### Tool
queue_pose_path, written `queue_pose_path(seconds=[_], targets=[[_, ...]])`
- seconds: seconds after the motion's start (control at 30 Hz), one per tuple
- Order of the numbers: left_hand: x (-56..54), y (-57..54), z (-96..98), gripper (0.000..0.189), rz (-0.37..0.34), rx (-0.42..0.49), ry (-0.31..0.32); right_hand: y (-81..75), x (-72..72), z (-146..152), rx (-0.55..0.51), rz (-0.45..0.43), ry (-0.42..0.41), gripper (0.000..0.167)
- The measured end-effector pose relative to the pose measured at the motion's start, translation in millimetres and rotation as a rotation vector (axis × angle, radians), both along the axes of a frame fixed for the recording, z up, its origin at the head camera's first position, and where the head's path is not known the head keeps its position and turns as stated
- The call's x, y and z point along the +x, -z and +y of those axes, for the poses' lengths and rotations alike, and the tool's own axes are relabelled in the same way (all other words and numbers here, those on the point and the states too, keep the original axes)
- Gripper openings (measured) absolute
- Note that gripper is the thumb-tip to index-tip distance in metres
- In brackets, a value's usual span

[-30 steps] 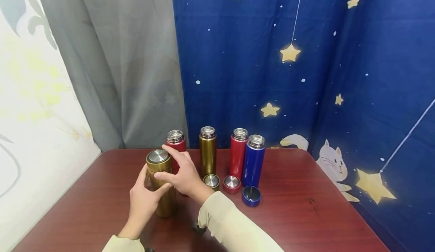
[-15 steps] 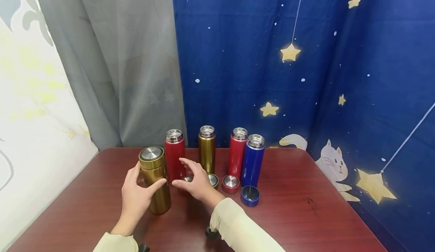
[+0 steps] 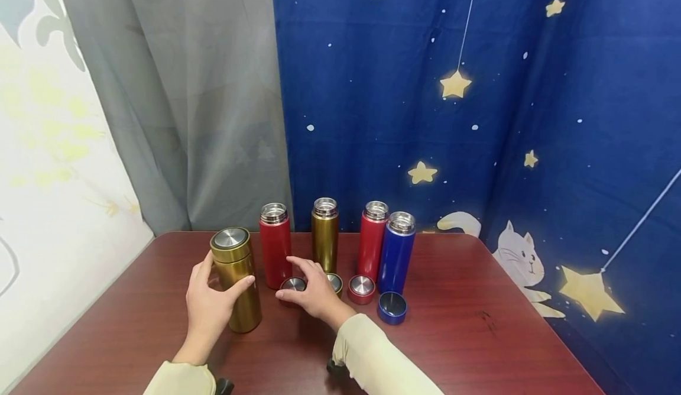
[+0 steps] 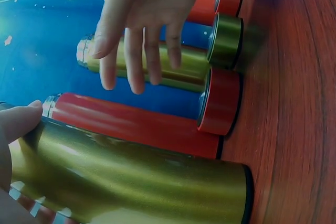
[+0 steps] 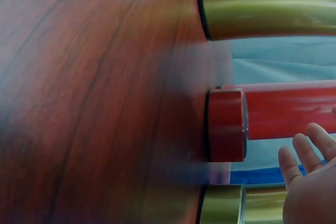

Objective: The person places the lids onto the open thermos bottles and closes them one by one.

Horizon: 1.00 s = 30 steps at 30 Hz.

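Left grip [image 3: 209, 309] round capped flask [image 3: 233, 269], toward left edge of surface [image 3: 127, 300] | right grip [image 3: 315, 293] empty | may brush red flask [image 3: 275, 247] over

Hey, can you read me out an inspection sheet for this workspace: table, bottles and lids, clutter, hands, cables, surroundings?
Surface: reddish-brown wooden table, with small dark marks toward the right.
Bottles: capped gold bottle at the left; behind and right of it, uncapped, left red bottle, open gold bottle, right red bottle and blue bottle.
Lids: left red lid, gold lid, right red lid and blue lid, each in front of the matching bottle.
Clutter: nothing seen.
Left hand: grips the capped gold bottle.
Right hand: holds nothing, fingers apart, near the left red lid.
Cables: nothing seen.
Surroundings: gray curtain; blue curtain with stars and a cat.
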<state>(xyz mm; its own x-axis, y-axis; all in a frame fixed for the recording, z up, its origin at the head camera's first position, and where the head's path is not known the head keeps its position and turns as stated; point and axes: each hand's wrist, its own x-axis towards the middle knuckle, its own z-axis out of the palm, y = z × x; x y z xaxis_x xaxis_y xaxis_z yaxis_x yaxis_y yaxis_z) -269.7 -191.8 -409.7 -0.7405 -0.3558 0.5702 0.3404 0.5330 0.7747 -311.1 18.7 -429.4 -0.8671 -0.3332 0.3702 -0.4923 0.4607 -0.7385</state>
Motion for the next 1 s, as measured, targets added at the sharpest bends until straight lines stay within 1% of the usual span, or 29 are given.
queue_pose_path(seconds=[0.13, 0.23, 0.43, 0.63, 0.73, 0.87, 1.0], targets=[[-0.8, -1.0, -0.9, 0.089, 0.003, 0.003, -0.010, 4.8, -2.4, 2, 0.043, 0.009, 0.013, 0.074], [-1.4, -1.0, -1.7, 0.089, 0.001, 0.007, -0.013, 8.4, -4.4, 3, 0.073, 0.031, 0.003, 0.074], [-4.3, 1.5, -5.1, 0.090, -0.004, 0.031, -0.013, 13.6, -5.5, 3, 0.149, 0.043, 0.005, 0.076], [-5.3, 0.6, -11.9, 0.091, -0.017, 0.039, -0.042, 16.9, -6.8, -2, 0.223, 0.059, -0.005, 0.078], [-4.8, -0.7, -15.3, 0.092, -0.021, 0.042, -0.057, 17.8, -6.6, -4, 0.263, 0.025, 0.001, 0.079], [-5.0, -1.1, -19.0, 0.092, -0.020, 0.045, -0.078, 18.5, -5.0, -5, 0.297, -0.043, 0.018, 0.080], [-5.3, -2.1, -20.5, 0.092, -0.018, 0.053, -0.083, 18.0, -4.1, -6, 0.331, -0.068, 0.037, 0.079]])
